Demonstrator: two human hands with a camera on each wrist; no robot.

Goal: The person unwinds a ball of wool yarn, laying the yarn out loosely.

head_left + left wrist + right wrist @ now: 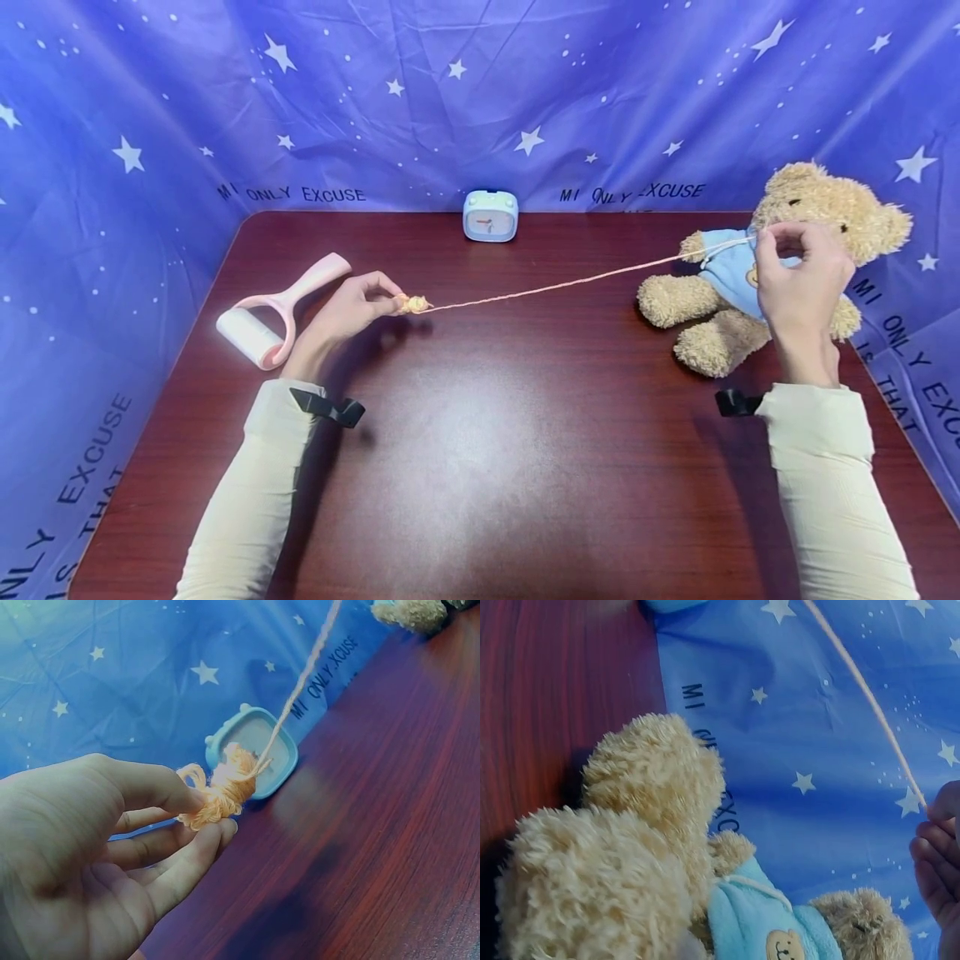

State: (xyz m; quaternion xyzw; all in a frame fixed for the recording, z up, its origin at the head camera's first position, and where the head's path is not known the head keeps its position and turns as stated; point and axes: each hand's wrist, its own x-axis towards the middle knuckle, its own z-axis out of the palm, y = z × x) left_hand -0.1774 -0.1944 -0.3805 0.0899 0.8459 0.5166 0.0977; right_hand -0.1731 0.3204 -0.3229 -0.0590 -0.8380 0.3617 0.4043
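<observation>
Between thumb and fingers, my left hand point(352, 307) pinches a small wound bundle of peach yarn point(229, 787), held above the table at left of centre. A single strand of the yarn point(555, 286) runs taut from the bundle up to the right. Its far end is pinched by my right hand point(806, 271), which is raised in front of the teddy bear point(727, 342). In the right wrist view the strand point(870, 697) reaches the fingertips at the right edge; much of that hand lies outside the picture.
At the left stands a pink-handled lint roller point(281, 308), close to my left forearm. A light blue alarm clock point(491, 218) is at the table's back edge. The bear sits at the right in a blue top. Star-patterned cloth point(420, 125) surrounds the dark red table point(480, 467).
</observation>
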